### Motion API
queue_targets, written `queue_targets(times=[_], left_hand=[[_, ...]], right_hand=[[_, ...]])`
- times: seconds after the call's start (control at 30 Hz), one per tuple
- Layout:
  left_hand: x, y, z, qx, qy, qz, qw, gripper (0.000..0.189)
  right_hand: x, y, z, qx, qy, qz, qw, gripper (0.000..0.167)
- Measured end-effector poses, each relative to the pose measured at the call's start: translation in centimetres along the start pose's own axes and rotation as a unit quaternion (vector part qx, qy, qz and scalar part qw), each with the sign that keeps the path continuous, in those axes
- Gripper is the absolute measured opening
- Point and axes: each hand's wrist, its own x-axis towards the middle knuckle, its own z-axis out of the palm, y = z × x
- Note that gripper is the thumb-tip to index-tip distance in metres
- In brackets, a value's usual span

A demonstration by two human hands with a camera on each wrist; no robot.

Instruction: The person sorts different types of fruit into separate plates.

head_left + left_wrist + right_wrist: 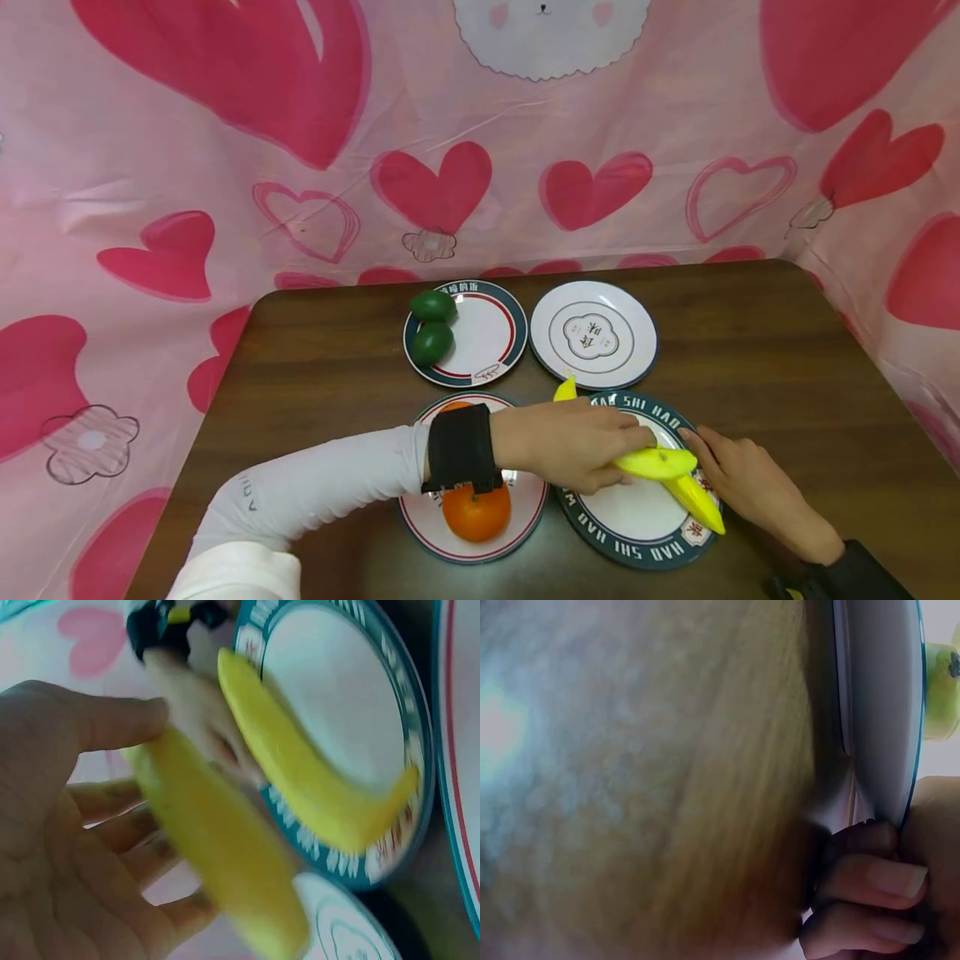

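Note:
My left hand [573, 442] reaches across the green-rimmed plate [630, 512] and holds a yellow banana [660, 463] between thumb and fingers. In the left wrist view this held banana [217, 840] hangs above the plate, slightly blurred. A second banana [300, 765] lies across the plate, its middle hidden by my left hand in the head view. At the plate's right edge is my right hand [757, 492]. In the right wrist view its fingers [870, 881] curl at the underside of the rim, so it grips the plate.
Left of this plate, a red-lined plate [525, 533] bears an orange [476, 512] and another orange [455, 407], mostly behind my wrist. Farther back stand a plate with two green fruits [432, 325] and a white plate [630, 333]. A heart-patterned cloth [510, 208] hangs behind the wooden table [322, 358].

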Motion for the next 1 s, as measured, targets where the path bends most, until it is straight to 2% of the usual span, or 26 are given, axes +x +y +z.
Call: queue_targets(times=[0.17, 0.43, 0.7, 1.0], left_hand=[[1.5, 2.0, 1.3, 0.042, -0.067, 0.008, 0.9968, 0.051], [3.3, 3.8, 3.1, 0.113, -0.115, 0.025, 0.9866, 0.056], [4.1, 3.7, 4.5, 0.152, -0.109, 0.039, 0.9815, 0.046], [4.9, 3.2, 5.5, 0.170, -0.101, 0.020, 0.9801, 0.048]], right_hand=[[0.1, 0.0, -0.3, 0.003, -0.001, 0.006, 1.0000, 0.052], [-0.1, 0.2, 0.0, 0.014, 0.004, 0.001, 0.9999, 0.045], [0.0, 0.1, 0.0, 0.013, 0.013, -0.008, 0.9998, 0.043], [0.1, 0.3, 0.1, 0.020, 0.011, -0.006, 0.9997, 0.044]])
